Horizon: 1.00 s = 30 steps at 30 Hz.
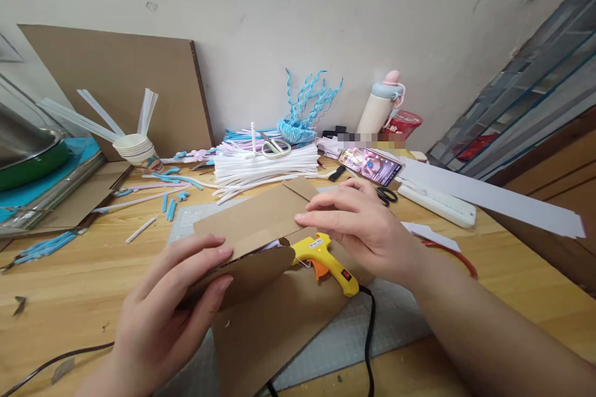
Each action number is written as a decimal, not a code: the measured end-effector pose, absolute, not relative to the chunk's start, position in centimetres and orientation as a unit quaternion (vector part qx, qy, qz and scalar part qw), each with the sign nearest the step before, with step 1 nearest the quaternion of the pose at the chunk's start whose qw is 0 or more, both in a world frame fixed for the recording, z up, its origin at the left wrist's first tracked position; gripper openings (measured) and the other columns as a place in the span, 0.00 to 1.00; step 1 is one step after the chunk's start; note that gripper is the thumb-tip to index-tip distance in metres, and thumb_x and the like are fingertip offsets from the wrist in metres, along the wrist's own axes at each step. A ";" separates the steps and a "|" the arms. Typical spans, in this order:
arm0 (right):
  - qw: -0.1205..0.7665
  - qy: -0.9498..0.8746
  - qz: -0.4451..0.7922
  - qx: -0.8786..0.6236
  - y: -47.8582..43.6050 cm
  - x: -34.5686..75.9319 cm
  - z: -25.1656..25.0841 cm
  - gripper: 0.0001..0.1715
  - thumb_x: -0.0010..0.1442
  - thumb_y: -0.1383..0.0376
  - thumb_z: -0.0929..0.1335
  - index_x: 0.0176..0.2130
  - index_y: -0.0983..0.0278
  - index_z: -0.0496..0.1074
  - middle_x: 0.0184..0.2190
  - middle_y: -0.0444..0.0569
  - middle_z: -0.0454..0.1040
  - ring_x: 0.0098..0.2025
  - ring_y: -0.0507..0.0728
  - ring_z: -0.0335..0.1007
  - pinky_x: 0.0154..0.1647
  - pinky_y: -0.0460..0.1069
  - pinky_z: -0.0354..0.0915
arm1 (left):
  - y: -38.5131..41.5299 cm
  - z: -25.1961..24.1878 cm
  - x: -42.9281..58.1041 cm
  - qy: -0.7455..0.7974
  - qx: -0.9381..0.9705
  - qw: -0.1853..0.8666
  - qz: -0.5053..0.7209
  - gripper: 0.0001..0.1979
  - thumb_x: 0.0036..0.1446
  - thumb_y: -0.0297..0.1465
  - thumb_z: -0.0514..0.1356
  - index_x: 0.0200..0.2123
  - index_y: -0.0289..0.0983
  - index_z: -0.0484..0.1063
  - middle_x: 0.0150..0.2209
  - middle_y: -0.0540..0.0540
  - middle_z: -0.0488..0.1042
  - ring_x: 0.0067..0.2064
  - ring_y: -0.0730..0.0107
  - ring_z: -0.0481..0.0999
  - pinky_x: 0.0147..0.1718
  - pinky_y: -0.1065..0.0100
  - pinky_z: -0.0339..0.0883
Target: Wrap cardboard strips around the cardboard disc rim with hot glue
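My left hand (172,304) grips the near-left edge of a folded brown cardboard piece (261,217), thumb below and fingers on top. My right hand (367,229) has its fingertips on the same piece at its right end, with part of the grip hidden. A rounded flap faces me on the near side, with a dark gap along its upper edge. Just below my right hand, a yellow hot glue gun (326,257) with an orange trigger lies on a flat cardboard sheet (274,335). A grey cutting mat (391,316) shows beneath the sheet.
Behind the cardboard lie white pipe cleaners (270,167), scissors (276,147) and a blue pipe-cleaner basket (297,129). A lit phone (370,164), bottle (379,102) and power strip (437,203) stand right. Paper cups (136,149) hold glue sticks at left. The gun's black cord (371,335) trails toward me.
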State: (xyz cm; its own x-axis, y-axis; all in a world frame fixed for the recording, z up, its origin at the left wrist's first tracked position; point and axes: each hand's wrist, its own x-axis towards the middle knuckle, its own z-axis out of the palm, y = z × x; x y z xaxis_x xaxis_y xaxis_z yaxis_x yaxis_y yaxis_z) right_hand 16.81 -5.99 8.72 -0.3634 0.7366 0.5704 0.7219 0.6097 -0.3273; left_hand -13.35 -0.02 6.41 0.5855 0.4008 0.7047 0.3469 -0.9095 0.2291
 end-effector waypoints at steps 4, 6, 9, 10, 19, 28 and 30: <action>0.383 -0.811 0.043 -0.440 -5.9 16.9 7.9 0.19 0.71 0.75 0.61 0.50 0.60 0.77 0.45 0.48 0.81 0.47 0.55 0.75 0.50 0.57 0.57 | 0.2 5.4 -13.8 0.236 0.880 0.045 0.410 0.19 0.62 0.20 0.59 0.55 0.37 0.68 0.46 0.48 0.76 0.48 0.75 0.77 0.51 0.78 0.69; 0.392 -0.806 0.060 -0.439 -5.9 16.9 7.5 0.18 0.71 0.75 0.62 0.49 0.62 0.77 0.44 0.49 0.82 0.47 0.55 0.76 0.50 0.57 0.58 | 0.2 5.2 -13.8 0.254 0.865 0.057 0.429 0.23 0.61 0.22 0.61 0.59 0.38 0.65 0.45 0.48 0.77 0.47 0.74 0.78 0.51 0.76 0.71; 0.409 -0.798 0.089 -0.433 -5.8 16.9 6.9 0.17 0.70 0.74 0.63 0.49 0.62 0.79 0.44 0.49 0.83 0.46 0.55 0.76 0.48 0.56 0.60 | 0.1 5.4 -13.5 0.251 0.854 0.097 0.446 0.30 0.59 0.20 0.61 0.63 0.43 0.62 0.44 0.49 0.77 0.45 0.72 0.79 0.48 0.73 0.74; 0.415 -0.794 0.101 -0.432 -5.8 16.9 6.7 0.17 0.70 0.74 0.64 0.49 0.61 0.79 0.44 0.49 0.83 0.46 0.55 0.77 0.48 0.56 0.61 | 0.1 5.5 -13.4 0.247 0.852 0.110 0.448 0.32 0.58 0.19 0.61 0.64 0.45 0.62 0.44 0.49 0.76 0.45 0.72 0.79 0.45 0.72 0.75; 0.423 -0.783 0.148 -0.432 -5.6 16.9 5.4 0.17 0.70 0.71 0.65 0.51 0.58 0.80 0.43 0.47 0.84 0.45 0.55 0.78 0.49 0.56 0.67 | 0.3 5.3 -13.4 0.254 0.839 0.128 0.463 0.37 0.55 0.20 0.62 0.65 0.52 0.62 0.43 0.47 0.76 0.42 0.66 0.78 0.41 0.62 0.78; 0.410 -0.777 0.144 -0.456 -6.0 16.8 6.3 0.14 0.70 0.69 0.66 0.52 0.61 0.78 0.45 0.50 0.83 0.49 0.58 0.77 0.52 0.57 0.71 | 0.2 5.6 -13.3 0.280 0.828 0.142 0.465 0.36 0.53 0.16 0.63 0.61 0.50 0.67 0.42 0.49 0.77 0.42 0.66 0.78 0.41 0.62 0.76; 0.411 -0.779 0.124 -0.457 -6.3 16.9 6.9 0.14 0.71 0.69 0.65 0.51 0.61 0.77 0.44 0.51 0.83 0.49 0.58 0.77 0.51 0.56 0.71 | 0.1 5.5 -13.4 0.284 0.822 0.153 0.469 0.35 0.53 0.16 0.64 0.60 0.50 0.68 0.42 0.49 0.77 0.42 0.66 0.78 0.42 0.62 0.76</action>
State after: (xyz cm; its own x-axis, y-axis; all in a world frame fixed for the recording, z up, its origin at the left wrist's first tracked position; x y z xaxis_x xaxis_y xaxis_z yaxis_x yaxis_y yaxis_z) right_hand 16.90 -6.25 6.92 -0.2445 0.8137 0.5273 0.6098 0.5518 -0.5688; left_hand -13.39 0.10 5.51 0.3986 0.6109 0.6841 0.3239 -0.7916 0.5181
